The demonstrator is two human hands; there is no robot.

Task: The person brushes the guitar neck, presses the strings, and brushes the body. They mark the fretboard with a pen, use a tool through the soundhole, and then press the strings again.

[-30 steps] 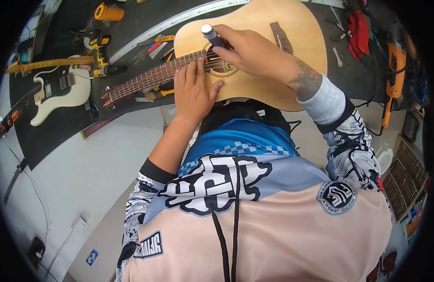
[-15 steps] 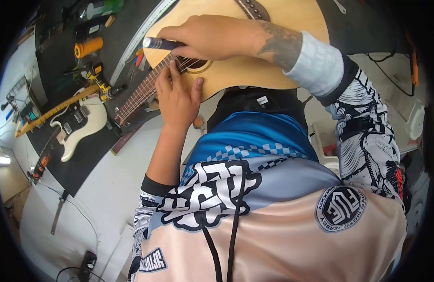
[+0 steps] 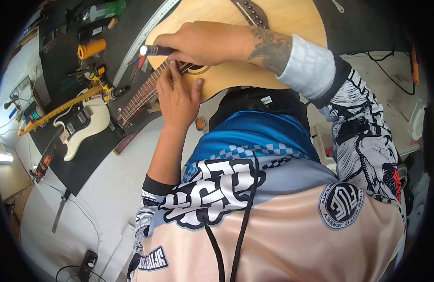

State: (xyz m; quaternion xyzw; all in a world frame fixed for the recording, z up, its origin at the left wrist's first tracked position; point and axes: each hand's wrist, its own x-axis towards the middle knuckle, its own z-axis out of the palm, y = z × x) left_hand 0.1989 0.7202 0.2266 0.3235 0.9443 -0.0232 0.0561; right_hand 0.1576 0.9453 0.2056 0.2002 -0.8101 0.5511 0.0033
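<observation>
An acoustic guitar [image 3: 245,75] with a pale wooden top lies face up in front of me, its neck pointing down and left. My right hand [image 3: 203,43] is closed over the sound hole area, around a dark cylindrical tool handle [image 3: 156,50] with a shiny pale end. The tool's working end is hidden by the hand. My left hand [image 3: 179,96] rests flat near the end of the fretboard [image 3: 142,99], fingers stretched toward the strings and thumb apart on the guitar's top.
Left of the guitar lie a white electric guitar body [image 3: 85,124], a yellow power drill [image 3: 101,80], an orange roll [image 3: 91,49] and a green bottle [image 3: 106,10]. A long metal ruler [image 3: 139,40] runs beside the guitar. A small round container [image 3: 200,124] sits near my left wrist.
My right hand has shifted slightly left and down with the tool, whose handle now lies more level. My left hand stays in nearly the same place.
</observation>
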